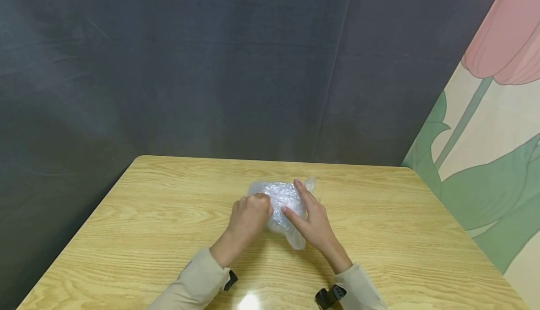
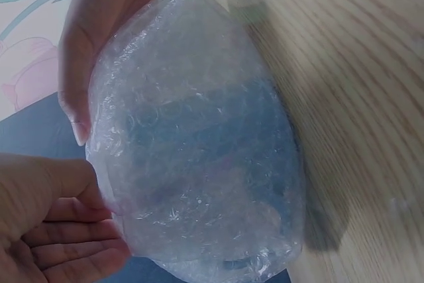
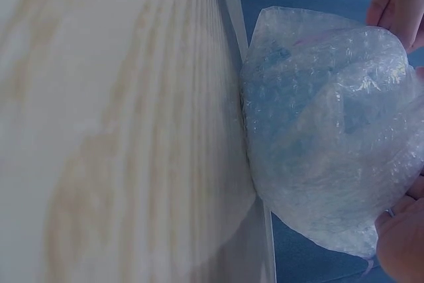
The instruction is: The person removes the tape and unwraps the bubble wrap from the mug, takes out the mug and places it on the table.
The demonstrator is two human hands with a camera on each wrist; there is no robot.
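Left hand (image 1: 250, 215) pinching, right hand (image 1: 311, 221) spread; bubble-wrapped bundle (image 1: 283, 200) between

Bundle held over the far part of the wooden table (image 1: 168, 216); whether any weight is borne by the tabletop cannot be told. Its left side is pinched between left thumb and forefinger, as shown best by the left wrist view. Its right side is met by the right hand, thumb and forefinger straight and set apart against the wrap; the other fingers are mostly hidden.

Key relation: bundle placed just beyond and between the hands, touched by both, neither judged nearer. Long axis, so far as it can be read past the hands, is slanted from far left to near right, where a loose corner (image 1: 297, 242) is seen beside the right hand's heel. Bluish contents (image 2: 265, 130) are dimly shown through the plastic; their form cannot be made out.
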